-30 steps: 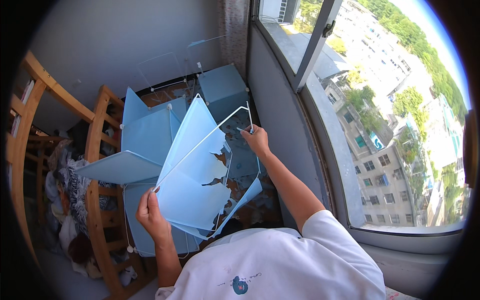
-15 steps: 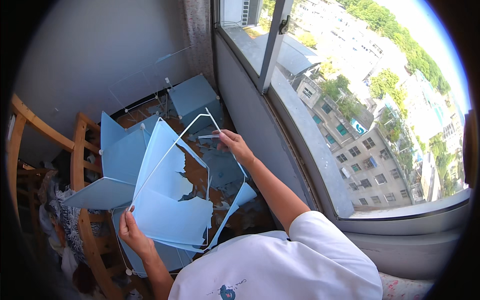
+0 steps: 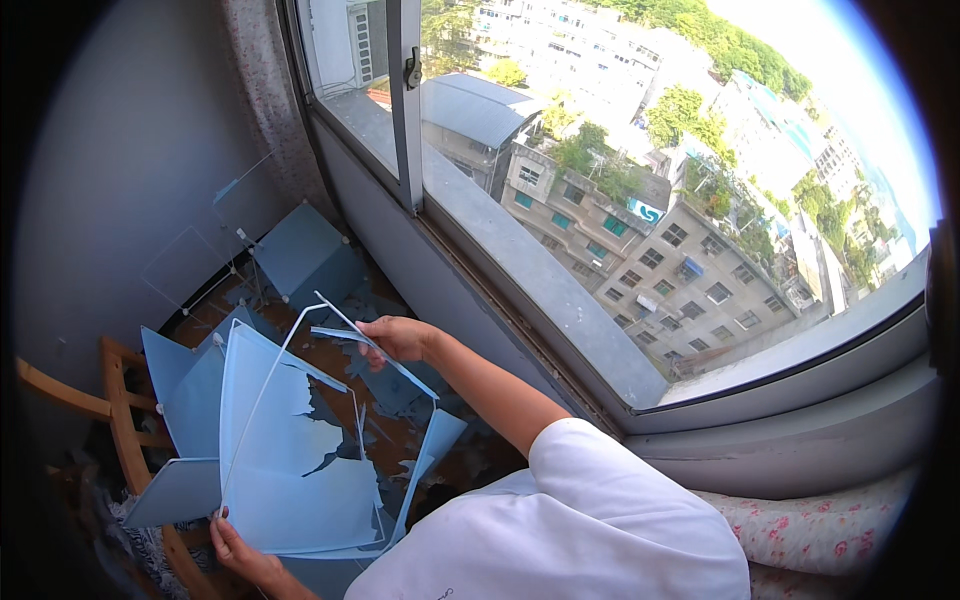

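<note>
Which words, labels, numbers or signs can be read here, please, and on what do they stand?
Teal-and-white sign on the building outside: a curved mark, no legible words.
Dark lettering on the white shirt: cut off, too small to read.
Torn blue panel: no text visible.

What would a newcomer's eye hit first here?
The light-blue panel with a ragged torn edge, lower left, the left hand at its lower-left corner. Then the bright window, upper right, and the blue scraps below the right hand, left of centre.
</note>
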### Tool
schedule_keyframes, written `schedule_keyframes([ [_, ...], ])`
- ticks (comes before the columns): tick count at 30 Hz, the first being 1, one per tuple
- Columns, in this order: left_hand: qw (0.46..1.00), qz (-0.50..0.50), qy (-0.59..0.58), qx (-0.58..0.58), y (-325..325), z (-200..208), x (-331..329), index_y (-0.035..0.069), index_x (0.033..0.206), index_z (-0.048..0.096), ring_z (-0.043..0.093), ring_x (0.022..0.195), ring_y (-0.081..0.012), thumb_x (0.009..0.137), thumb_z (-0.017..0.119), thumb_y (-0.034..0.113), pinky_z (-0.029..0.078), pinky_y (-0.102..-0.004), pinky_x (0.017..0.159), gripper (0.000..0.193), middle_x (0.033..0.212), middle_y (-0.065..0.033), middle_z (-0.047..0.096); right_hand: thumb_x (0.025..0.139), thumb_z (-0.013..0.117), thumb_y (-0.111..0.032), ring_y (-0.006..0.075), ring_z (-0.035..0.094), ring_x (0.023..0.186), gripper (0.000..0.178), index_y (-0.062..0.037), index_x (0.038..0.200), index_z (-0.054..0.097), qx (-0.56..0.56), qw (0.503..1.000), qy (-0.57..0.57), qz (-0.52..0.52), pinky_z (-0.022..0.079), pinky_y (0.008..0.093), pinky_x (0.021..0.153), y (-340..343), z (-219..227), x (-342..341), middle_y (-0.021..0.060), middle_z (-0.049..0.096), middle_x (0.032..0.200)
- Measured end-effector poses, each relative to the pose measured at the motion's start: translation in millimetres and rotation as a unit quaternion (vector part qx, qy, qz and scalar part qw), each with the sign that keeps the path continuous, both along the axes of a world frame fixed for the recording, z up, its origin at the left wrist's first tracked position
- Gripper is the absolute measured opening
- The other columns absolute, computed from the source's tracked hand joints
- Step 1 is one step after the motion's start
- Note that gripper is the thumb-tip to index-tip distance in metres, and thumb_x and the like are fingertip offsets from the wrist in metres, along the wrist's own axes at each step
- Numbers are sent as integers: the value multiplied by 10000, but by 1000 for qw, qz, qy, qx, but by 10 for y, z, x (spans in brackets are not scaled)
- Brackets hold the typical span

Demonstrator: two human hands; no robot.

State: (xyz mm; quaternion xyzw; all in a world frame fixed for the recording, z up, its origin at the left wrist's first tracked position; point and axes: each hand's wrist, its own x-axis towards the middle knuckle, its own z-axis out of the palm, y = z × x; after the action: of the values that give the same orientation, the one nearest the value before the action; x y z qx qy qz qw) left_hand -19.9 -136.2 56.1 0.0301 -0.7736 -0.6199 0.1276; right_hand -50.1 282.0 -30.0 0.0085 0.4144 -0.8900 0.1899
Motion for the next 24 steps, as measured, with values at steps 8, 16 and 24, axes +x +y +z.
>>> schedule_keyframes([
  [8,1000,-8,7,13,-208,78,64,-34,1013,545,536,884,-201,937,441,295,443,-321,803,354,957,-120,563,931,478,-311,136,476,510,356,-46,715,578,-17,996,-37,-76,428,292,531,-208,117,-8,23,512,550],
  [16,998,-13,48,34,-19,20,76,-64,952,587,537,855,-168,923,466,215,429,-300,793,305,918,-106,592,952,430,-307,90,346,468,302,-81,758,480,-147,897,-227,-350,369,263,457,-227,-222,-245,-36,374,551],
  [24,996,28,32,81,-35,61,157,-61,955,585,547,832,-158,918,489,229,449,-294,771,308,918,-99,599,951,421,-322,57,268,450,312,-55,801,480,-80,805,-282,-515,240,188,379,-13,-429,-421,-44,329,557],
])
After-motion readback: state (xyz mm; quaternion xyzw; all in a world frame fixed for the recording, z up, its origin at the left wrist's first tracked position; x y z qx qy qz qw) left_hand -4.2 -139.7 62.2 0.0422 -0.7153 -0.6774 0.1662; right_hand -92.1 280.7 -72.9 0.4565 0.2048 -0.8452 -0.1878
